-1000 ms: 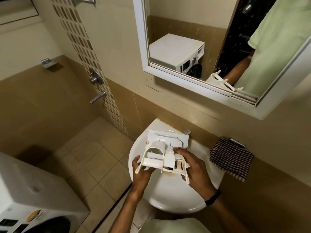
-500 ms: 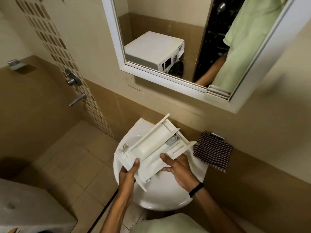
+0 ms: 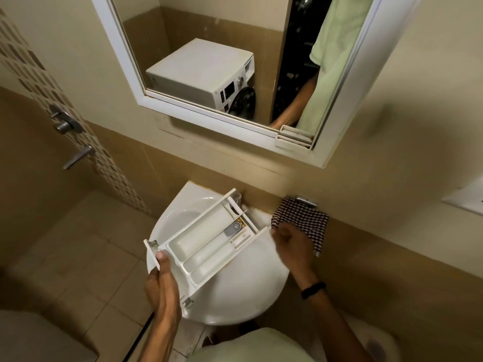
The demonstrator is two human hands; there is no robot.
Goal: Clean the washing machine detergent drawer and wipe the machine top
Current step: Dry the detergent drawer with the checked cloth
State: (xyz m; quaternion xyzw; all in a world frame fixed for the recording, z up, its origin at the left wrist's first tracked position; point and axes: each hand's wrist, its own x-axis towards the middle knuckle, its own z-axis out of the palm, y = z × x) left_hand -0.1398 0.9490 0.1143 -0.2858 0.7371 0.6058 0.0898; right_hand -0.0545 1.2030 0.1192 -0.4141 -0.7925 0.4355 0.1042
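The left hand (image 3: pixel 162 286) grips the front panel of the detergent drawer (image 3: pixel 206 246), thumb on top, holding it compartments-up, slantwise over the white sink (image 3: pixel 235 296). The right hand (image 3: pixel 294 248), curled and blurred, overlaps the checked cloth (image 3: pixel 305 220) hanging just right of the sink; whether it grasps the cloth cannot be told. Above, a mirror (image 3: pixel 122 56) reflects the washing machine (image 3: pixel 201 71).

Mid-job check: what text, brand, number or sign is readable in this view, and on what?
Nothing reads clearly.
On the washing machine control panel, seen in the mirror: markings too small to read.
On the detergent drawer: a small pale label by the grey cap, blurred, unreadable.
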